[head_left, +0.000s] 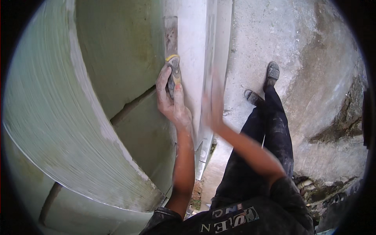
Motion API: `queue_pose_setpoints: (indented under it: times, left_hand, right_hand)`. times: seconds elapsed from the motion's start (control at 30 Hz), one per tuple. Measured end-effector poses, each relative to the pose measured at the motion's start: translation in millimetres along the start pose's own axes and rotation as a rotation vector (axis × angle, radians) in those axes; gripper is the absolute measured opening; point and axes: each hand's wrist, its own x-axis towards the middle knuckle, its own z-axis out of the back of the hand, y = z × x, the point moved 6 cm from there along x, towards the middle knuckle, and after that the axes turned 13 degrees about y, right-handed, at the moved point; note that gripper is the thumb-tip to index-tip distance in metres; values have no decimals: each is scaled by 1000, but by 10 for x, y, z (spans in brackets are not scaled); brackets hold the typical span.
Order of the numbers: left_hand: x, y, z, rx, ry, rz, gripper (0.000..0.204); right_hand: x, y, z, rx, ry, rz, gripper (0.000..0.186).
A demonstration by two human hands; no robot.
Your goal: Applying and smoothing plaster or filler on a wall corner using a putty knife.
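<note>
My left hand (174, 100), dusted white, is closed round the worn handle of a putty knife (171, 37). The handle has a yellow band, and the flat, stained blade points away from me, lying along the left side of a long white strip (192, 47). My right hand (212, 103) is smeared by motion beside the right edge of that strip. Its fingers point away from me, and whether they hold anything cannot be made out.
Left of the strip are greenish panels (121, 51) with a dark gap between them, and a curved, streaked pale-green surface (55, 105). To the right lies a stained concrete floor (297, 39), where my sandalled feet (273, 70) stand. Rubble (307, 184) lies at lower right.
</note>
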Motion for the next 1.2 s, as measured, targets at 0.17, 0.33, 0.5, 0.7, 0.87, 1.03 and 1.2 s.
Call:
queue_pose_setpoints:
  times: [0.17,0.33,0.5,0.7,0.87,1.03,1.2]
  left_hand:
    - [8,52,-8,-75,-5,-33,35]
    - [71,45,-36,-54,59,-158,33]
    - [57,58,-3,-99,78,-197,35]
    - [46,19,-80,-132,75,-245,32]
    - [33,-31,-5,-88,86,-258,30]
    - [107,-59,-10,-44,106,-297,29]
    - [65,70,-38,23,100,-282,25]
  right_hand:
    - [-1165,-81,-417,111,88,110,58]
    - [1071,-76,508,-23,-13,43,54]
    - [923,132,364,161,-191,207,57]
    - [-1655,-88,-582,151,-36,103,58]
    - [-53,-16,-56,-174,-130,207,53]
    - [931,273,226,-487,9,-50,53]
    - [-980,-129,-354,31,-88,-4,61]
